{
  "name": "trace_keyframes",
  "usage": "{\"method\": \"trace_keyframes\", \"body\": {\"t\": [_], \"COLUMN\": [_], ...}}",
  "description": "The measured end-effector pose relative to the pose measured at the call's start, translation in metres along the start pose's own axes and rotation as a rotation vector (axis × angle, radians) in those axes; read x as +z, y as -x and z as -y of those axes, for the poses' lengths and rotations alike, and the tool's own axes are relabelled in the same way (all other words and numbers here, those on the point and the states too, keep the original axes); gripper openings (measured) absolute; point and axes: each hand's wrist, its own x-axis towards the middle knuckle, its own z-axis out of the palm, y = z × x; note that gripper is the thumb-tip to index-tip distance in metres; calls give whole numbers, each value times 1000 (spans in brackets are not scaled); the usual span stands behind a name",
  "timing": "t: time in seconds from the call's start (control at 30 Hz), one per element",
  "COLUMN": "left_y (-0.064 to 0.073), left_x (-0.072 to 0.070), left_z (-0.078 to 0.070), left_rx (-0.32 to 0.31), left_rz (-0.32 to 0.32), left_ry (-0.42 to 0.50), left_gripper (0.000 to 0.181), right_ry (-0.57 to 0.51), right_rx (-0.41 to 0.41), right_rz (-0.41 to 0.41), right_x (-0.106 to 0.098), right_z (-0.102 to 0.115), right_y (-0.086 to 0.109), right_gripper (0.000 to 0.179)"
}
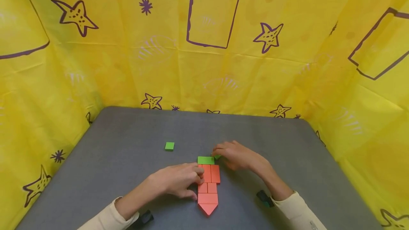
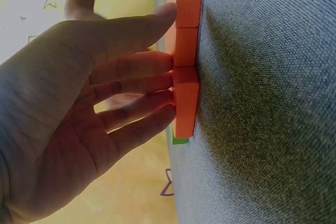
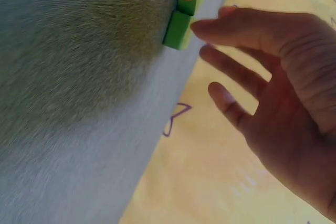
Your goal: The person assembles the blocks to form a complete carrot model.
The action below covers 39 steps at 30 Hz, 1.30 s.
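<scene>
Flat orange blocks (image 1: 215,174) lie in a column on the grey surface, ending in an orange triangle block (image 1: 208,208) at the near end. A green rectangular block (image 1: 206,160) caps the far end. My left hand (image 1: 179,180) rests its fingertips on the left side of the column; in the left wrist view its fingers are extended against the orange blocks. My right hand (image 1: 238,155) reaches over a small green block (image 3: 178,31) beside the green rectangle's right end. The right thumb tip is at that block's upper edge, with the other fingers loosely spread.
A separate green square block (image 1: 169,146) lies farther back, to the left of the column. Yellow cloth (image 1: 211,74) with purple drawings hangs behind and along both sides of the grey table (image 1: 127,144). Dark wrist devices (image 1: 265,198) show beneath the forearms.
</scene>
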Motion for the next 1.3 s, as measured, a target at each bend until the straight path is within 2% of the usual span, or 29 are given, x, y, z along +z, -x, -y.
{"method": "trace_keyframes", "body": {"t": [0.1,0.23,0.37,0.77,1.03,1.3], "left_y": [0,1,1,0,-1,-3], "left_x": [0,1,1,0,1,1], "left_z": [0,-1,-2,-1,5,6], "left_rx": [-3,-4,-12,7,33,50], "left_rz": [-1,-3,4,5,-6,-6], "left_ry": [-2,1,20,14,17,20], "left_gripper": [27,27,29,27,24,25], "right_ry": [22,-13,-51,-109,-36,-38], "right_rx": [-35,-40,-40,-27,-22,-20], "right_rz": [47,98,145,224,237,236], "right_x": [0,4,9,15,13,14], "right_z": [2,3,4,1,2,3], "right_y": [12,24,28,28,24,26], "right_gripper": [58,82,96,97,100,100]}}
